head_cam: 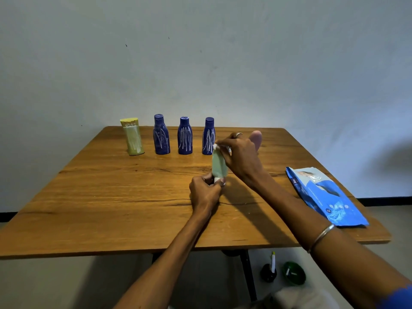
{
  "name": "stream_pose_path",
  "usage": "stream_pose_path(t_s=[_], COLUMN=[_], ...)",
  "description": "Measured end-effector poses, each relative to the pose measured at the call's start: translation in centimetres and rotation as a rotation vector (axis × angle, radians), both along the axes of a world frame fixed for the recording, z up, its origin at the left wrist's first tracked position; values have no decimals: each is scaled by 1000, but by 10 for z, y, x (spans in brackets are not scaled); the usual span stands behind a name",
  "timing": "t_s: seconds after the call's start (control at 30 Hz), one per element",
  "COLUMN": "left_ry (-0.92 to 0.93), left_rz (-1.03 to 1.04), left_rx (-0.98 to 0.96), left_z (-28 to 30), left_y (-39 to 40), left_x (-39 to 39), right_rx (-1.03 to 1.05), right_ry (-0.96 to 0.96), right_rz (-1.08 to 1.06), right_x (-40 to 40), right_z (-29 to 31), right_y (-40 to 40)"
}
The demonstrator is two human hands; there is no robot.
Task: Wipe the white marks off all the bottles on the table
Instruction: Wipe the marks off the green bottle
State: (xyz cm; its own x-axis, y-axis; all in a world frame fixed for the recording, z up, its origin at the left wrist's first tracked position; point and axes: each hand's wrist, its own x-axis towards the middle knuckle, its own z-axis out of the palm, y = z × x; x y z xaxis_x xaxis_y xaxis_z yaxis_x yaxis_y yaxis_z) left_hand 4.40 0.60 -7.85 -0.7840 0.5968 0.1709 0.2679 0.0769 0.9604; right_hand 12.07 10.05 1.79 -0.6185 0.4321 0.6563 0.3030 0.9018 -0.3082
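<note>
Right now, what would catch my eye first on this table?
Probably the two hands at the middle: the left hand grips the bottom of a pale green bottle while the right hand holds a white wipe at its top. Behind them stand three blue bottles scribbled with white marks, beside a yellow bottle.

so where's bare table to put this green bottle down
The near left of the table, in front of the yellow bottle, is bare; so is the strip between the hands and the wipes pack. The back row of blue bottles is crowded.
</note>
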Motion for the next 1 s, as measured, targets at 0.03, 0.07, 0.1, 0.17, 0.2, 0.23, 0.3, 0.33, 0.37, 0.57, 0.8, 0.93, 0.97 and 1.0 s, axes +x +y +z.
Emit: stream_pose_path(t_s=[0.03,0.07,0.1,0.17,0.2,0.23,0.3,0.33,0.37,0.57,0.8,0.93,0.97,1.0], left_ry=[-1,1,7,21,29,38,57,65,71,48,-25,-77,-87,-94], left_rz=[8,14,24,43,48,53,54,54,60,84,85,53,35,17], left_rx=[-4,-12,-24,-39,-41,-45,-45,-45,-50,-88,-87,-42,-36,-30], left_z=[0,0,0,0,1,1,2,2,4,9,10,7,7,7], left_y=[0,0,0,0,0,-1,-2,-2,-3,-6,-7,-7,-6,-6], left_x=[0,-1,0,0,1,2,3,4,4,8,9,6,6,5], right_rx=[7,21,35,49,54,63,81,92,105,66,-32,-22,-33,-55], right_ry=[-18,-42,-67,-119,-141,-161,-212,-239,-262,-411,-426,-318,-278,-235], right_rz=[7,14,21,21,18,18,38,50,60,78,96,148,141,130], right_x=[-3,-5,-6,-7,-6,-5,-2,0,2,11,19,30,33,36], right_z=[-2,-3,-5,-9,-10,-11,-15,-17,-19,-28,-40,-45,-49,-53], right_y=[-2,-5,-7,-9,-10,-11,-11,-12,-14,-29,-31,-25,-22,-19])
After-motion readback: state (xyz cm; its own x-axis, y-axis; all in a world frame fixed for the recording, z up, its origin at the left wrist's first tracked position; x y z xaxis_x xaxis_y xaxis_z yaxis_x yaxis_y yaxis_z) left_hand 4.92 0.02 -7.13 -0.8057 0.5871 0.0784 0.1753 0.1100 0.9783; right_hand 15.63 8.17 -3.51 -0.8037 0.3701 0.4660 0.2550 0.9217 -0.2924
